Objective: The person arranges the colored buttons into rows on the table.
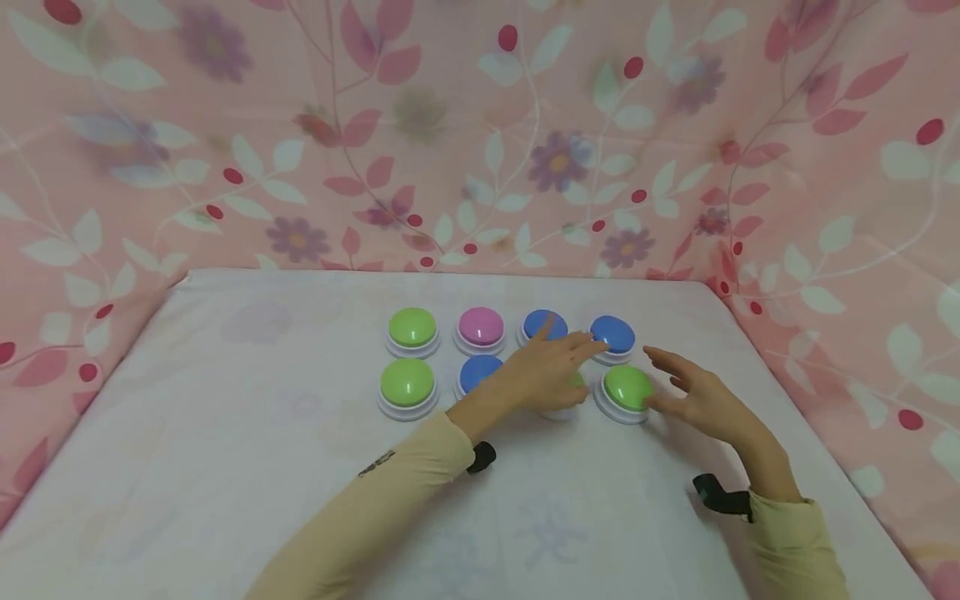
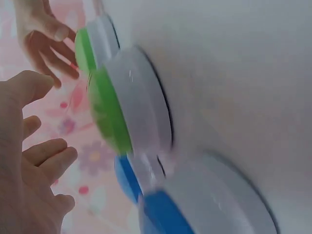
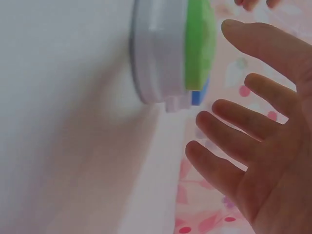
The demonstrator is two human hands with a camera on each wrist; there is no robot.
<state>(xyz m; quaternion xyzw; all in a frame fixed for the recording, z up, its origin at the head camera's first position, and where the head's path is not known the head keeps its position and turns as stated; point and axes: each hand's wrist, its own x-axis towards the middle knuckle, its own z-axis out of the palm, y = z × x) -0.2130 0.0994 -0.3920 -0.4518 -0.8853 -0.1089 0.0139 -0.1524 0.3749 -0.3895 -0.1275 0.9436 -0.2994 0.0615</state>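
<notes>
My left hand (image 1: 547, 373) hovers over the front row of push buttons, fingers spread and holding nothing. Beneath it is a green button (image 2: 109, 112) on a white base, mostly covered by the hand in the head view. Its fingertips overlap the back-row blue buttons (image 1: 612, 333) in that view. My right hand (image 1: 701, 400) is beside the right-end green button (image 1: 628, 388), its fingers loosely bent and apart. In the right wrist view, the right thumb (image 3: 258, 41) lies close to the green dome (image 3: 200, 46), and nothing is in the palm.
Further left stand a pink button (image 1: 481, 326), a front blue button (image 1: 478, 372) and two green buttons (image 1: 412, 327), in two rows. All sit on a white cloth-covered table (image 1: 225, 433). Pink floral fabric (image 1: 480, 150) hangs along the back and both sides.
</notes>
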